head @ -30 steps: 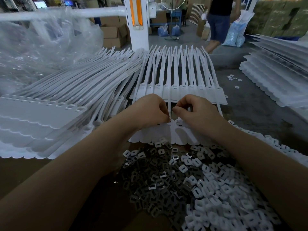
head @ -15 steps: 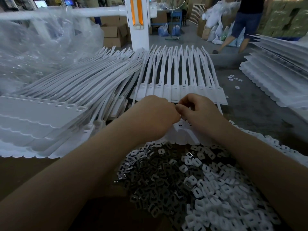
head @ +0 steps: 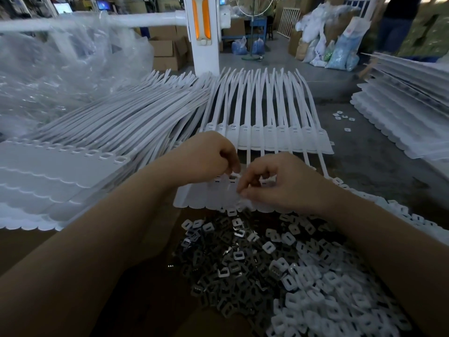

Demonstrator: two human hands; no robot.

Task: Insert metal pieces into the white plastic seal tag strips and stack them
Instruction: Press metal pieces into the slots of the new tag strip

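Note:
A white sheet of joined seal tag strips (head: 199,197) lies in front of me, its tails pointing away. My left hand (head: 206,160) has its fingers curled down onto a tag head near the slot, holding the sheet there. Just to the right, my right hand (head: 281,184) pinches a small piece between thumb and forefinger over the sheet; blur hides what kind of piece. A heap of dark metal pieces (head: 218,261) lies near me, with a heap of white plastic caps (head: 328,293) to its right. A second tag sheet (head: 281,139) lies farther back.
A tall stack of tag sheets (head: 60,171) fills the left, with crumpled clear plastic (head: 60,76) behind it. Another stack (head: 401,117) sits at the right. A white post (head: 204,32) stands behind; a person (head: 398,23) stands at the far right.
My right hand has drawn back toward me and lower on the sheet, away from the left hand's fingertips. The person in the background has walked to the right.

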